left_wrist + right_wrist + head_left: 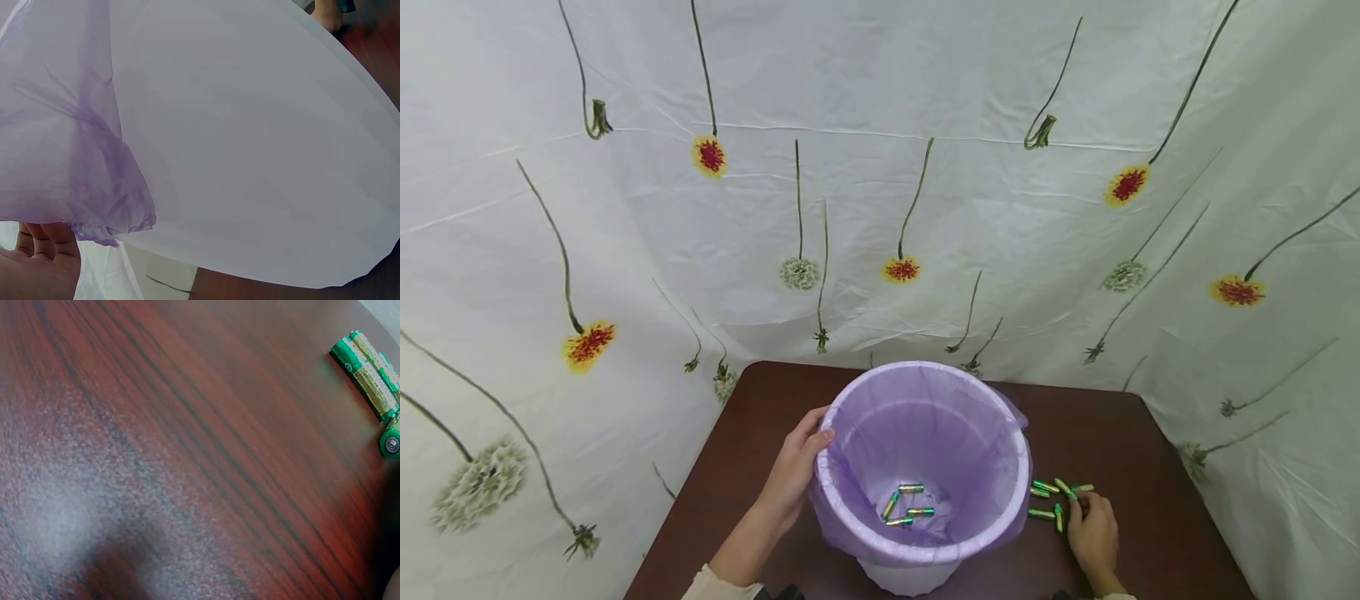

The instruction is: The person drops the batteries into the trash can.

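Note:
A white trash bin (917, 575) with a purple liner bag (925, 417) stands on the table. My left hand (793, 471) grips its rim on the left side, thumb over the edge and fingers outside; in the left wrist view the fingers (47, 240) lie under the liner's hanging edge. Several green and gold batteries (912, 489) lie at the bottom of the bin. Right of the bin, my right hand (1093, 533) pinches the end of a tilted battery (1063, 487) between thumb and fingertips. Other loose batteries (1041, 514) lie close beside it.
The dark brown wooden table (1150, 483) extends around the bin. A white cloth with printed flowers (880, 208) hangs behind the table and along both sides. Part of the battery group (369, 375) shows at the right edge of the right wrist view.

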### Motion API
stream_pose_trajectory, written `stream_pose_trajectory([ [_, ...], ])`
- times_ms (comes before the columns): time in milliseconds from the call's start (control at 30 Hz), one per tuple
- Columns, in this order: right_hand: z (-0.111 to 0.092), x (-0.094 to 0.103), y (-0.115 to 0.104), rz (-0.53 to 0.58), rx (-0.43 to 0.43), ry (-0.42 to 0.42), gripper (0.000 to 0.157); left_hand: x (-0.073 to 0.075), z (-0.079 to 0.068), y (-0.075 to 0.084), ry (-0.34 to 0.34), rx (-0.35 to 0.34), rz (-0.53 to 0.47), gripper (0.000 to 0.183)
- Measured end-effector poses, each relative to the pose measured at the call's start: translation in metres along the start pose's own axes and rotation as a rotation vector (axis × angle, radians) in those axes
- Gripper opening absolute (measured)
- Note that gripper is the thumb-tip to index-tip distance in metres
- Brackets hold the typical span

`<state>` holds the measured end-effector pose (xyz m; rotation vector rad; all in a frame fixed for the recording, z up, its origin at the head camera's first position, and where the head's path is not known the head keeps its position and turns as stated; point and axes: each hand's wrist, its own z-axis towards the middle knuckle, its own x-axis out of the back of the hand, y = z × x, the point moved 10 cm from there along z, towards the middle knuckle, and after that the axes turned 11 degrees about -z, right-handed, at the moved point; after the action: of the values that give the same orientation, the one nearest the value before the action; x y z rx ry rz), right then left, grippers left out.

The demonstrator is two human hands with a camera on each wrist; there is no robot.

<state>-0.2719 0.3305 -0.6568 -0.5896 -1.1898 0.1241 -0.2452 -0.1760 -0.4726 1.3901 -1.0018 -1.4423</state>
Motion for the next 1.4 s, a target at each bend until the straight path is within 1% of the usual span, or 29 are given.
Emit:
stream_pose_trajectory([
  [133, 0.000, 0.002, -0.001, 0.024, 0.014, -0.003, 0.019, -0.001, 0.001, 0.000, 0.000, -0.002, -0.006, 0.037],
  [233, 0.001, 0.001, -0.001, 0.039, 0.011, -0.023, 0.019, -0.001, 0.001, 0.000, 0.006, -0.004, -0.005, 0.036],
  [467, 0.004, 0.002, 0.000, 0.073, -0.057, -0.021, 0.020, -0.006, 0.001, 0.002, -0.014, -0.016, 0.008, 0.035],
  [600, 0.005, 0.006, -0.001, 0.094, -0.073, 0.003, 0.020, -0.005, 0.002, 0.001, -0.010, -0.024, 0.000, 0.036],
  [767, 0.006, 0.015, 0.000, 0.107, -0.067, 0.045, 0.019, -0.003, 0.001, 0.001, -0.007, -0.036, -0.004, 0.036],
  [933, 0.009, 0.027, 0.000, 0.124, -0.066, 0.075, 0.018, -0.005, 0.001, -0.001, -0.013, -0.032, -0.023, 0.036],
  [1067, 0.015, 0.039, -0.009, 0.151, -0.027, 0.107, 0.016, -0.003, 0.001, -0.001, 0.001, -0.033, -0.025, 0.036],
  [1200, 0.021, 0.051, -0.021, 0.164, 0.029, 0.112, 0.016, 0.000, -0.001, -0.001, 0.024, -0.029, -0.019, 0.036],
  [1400, 0.031, 0.068, -0.029, 0.167, 0.068, 0.135, 0.016, -0.001, 0.000, -0.001, 0.023, -0.036, -0.011, 0.036],
])
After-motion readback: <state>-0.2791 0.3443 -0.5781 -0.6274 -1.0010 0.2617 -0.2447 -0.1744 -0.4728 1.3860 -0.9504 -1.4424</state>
